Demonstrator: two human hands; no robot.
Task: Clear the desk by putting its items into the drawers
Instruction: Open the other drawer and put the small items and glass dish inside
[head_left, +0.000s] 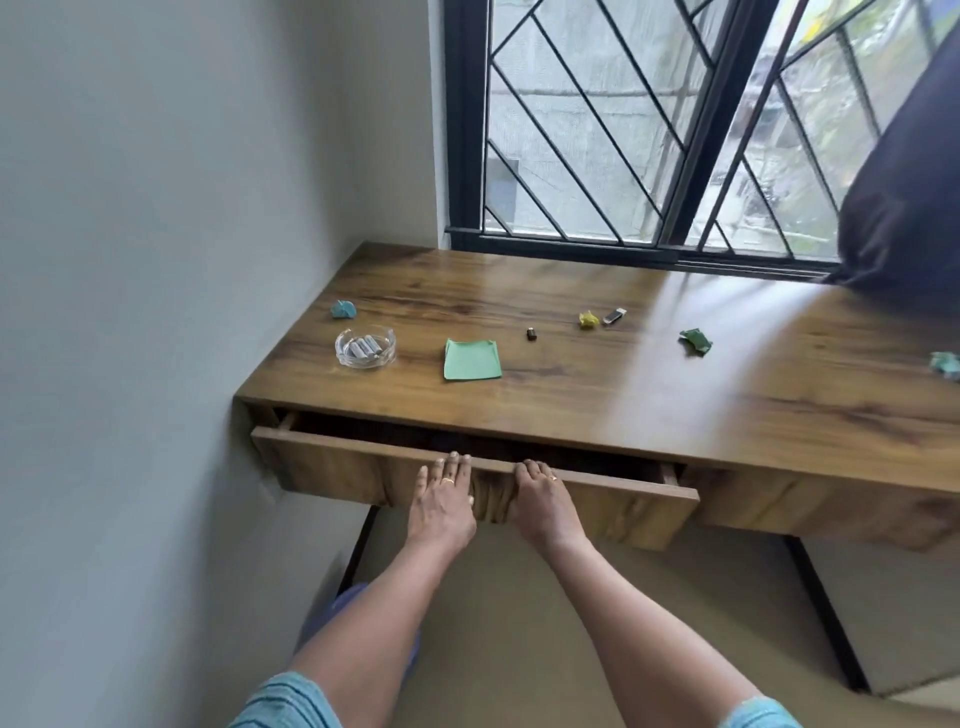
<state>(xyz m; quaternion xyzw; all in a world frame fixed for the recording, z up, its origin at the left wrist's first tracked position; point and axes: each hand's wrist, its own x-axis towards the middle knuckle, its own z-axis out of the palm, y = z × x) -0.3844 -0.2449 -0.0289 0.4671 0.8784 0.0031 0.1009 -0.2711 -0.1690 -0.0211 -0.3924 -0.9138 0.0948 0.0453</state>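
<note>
4 paper wads (343, 309) (588, 319) (695, 342) (945, 364), 1 dish (365, 347), 1 note (471, 359)

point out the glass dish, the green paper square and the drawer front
glass dish (365, 365): head view, near side of its rim
green paper square (471, 359): head view, middle of the sheet
drawer front (322, 465): head view, bare wood on its left part

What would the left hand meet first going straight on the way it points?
Likely the desk's front edge, just past the drawer front that the left hand rests on; depth is unclear.
</note>
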